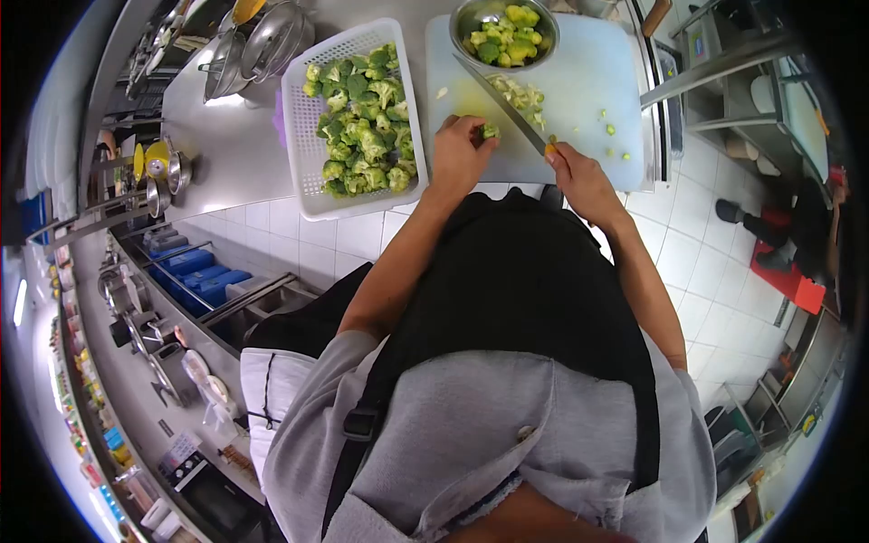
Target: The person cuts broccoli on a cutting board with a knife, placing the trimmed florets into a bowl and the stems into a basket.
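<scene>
My left hand (463, 156) is closed on a small broccoli floret (490, 131) over the left part of the white cutting board (588, 167). In my right hand (580, 181) is the handle of a long knife (510, 110), whose blade slants up and left across the board. Cut broccoli pieces (518, 95) lie beside the blade, and a few green bits are scattered on the right. A metal bowl (553, 43) with florets stands at the board's far edge. Left of the board is a white perforated basket (308, 195) holding many broccoli florets.
Metal strainers (276, 41) stand on the steel counter (217, 136) at the far left. Ladles hang at the counter's left edge. A metal rail (715, 71) runs to the right of the board. Another person's legs (769, 235) show at the far right, near something red.
</scene>
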The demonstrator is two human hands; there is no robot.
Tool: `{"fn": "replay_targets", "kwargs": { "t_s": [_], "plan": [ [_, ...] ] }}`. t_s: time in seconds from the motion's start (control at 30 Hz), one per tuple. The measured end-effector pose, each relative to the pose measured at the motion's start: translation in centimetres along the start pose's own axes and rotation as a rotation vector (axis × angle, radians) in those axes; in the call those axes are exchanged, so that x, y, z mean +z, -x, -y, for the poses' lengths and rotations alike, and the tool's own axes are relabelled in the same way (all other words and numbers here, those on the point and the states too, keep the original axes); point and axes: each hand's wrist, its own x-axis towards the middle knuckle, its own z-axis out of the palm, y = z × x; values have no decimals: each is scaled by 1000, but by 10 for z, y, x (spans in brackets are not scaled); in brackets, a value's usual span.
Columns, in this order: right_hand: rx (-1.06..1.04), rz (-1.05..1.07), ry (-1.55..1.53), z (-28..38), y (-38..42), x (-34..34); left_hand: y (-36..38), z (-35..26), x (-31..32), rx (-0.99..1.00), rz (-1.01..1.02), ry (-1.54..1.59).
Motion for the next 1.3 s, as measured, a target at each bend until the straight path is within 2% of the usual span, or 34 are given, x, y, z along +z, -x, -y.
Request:
{"fn": "replay_targets", "kwargs": {
  "t_s": [0.07,0.27,0.57,0.97,1.1,1.17,1.3],
  "plan": [
    [-5,-12,-48,0,2,4,2,-9,-1,-38,27,25],
    [-26,-48,-21,-3,2,20,-1,-9,0,79,7,-17],
    [41,-57,-3,24,26,17,-9,-2,2,18,4,-1],
    [29,-55,32,14,7,34,-17,-6,3,-35,69,-2],
    [-65,-112,44,-3,-12,47,-11,-10,-8,-13,-7,34],
    [-60,-105,16,-4,-9,45,-13,-21,-33,19,-59,70],
    [6,-94,-20,-6,-9,46,-50,17,-114,13,-334,23]
  ]
}}
